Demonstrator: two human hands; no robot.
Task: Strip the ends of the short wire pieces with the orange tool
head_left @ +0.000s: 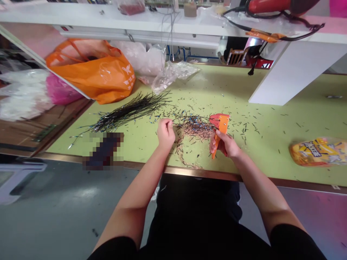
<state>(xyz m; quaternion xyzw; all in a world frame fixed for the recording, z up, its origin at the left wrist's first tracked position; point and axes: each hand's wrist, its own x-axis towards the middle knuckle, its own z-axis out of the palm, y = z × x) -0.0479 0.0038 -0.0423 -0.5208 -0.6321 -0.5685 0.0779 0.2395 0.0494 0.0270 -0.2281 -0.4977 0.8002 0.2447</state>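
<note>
My right hand is wrapped round the handles of an orange and red wire stripper, its head pointing up and to the left. My left hand is closed in a pinch on a thin black wire, which runs right toward the stripper's jaws. Whether the jaws bite on it I cannot tell. Between and behind the hands lies a heap of short black and blue wire offcuts with copper-coloured strands. To the left rests a bundle of long black wires with several bluish ends.
An orange bag stands at the back left, beside crumpled clear plastic. A yellow snack packet lies at the right. A white shelf post rises from the green table, and a red tool sits on the shelf.
</note>
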